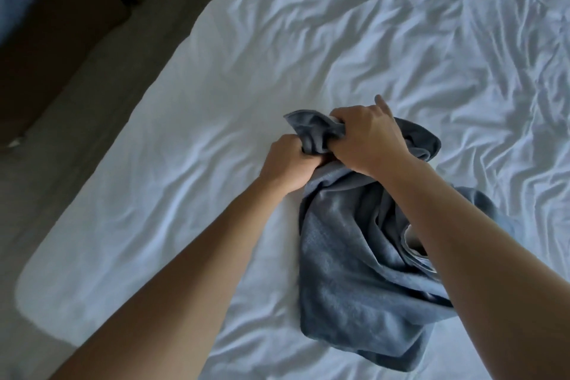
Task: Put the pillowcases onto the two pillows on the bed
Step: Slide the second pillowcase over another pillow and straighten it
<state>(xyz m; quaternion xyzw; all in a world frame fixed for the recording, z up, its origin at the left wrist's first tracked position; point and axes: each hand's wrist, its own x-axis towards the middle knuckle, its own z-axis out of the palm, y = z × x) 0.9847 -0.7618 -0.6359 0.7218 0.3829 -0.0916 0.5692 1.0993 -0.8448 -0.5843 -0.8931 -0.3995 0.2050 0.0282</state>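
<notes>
A blue pillowcase point(357, 256) lies bunched up on the bed point(216, 102), near the middle of the white, wrinkly sheet. The left hand point(287, 163) and the right hand point(367, 139) sit side by side, almost touching. Both have their fingers curled tight around the top end of the cloth. A brown floor point(77, 95) runs along the bed's left edge.

The location was a bedroom. A bed point(277, 40) with a wrinkled white sheet point(431, 25) filled the view. Brown flooring point(77, 102) lay left.
</notes>
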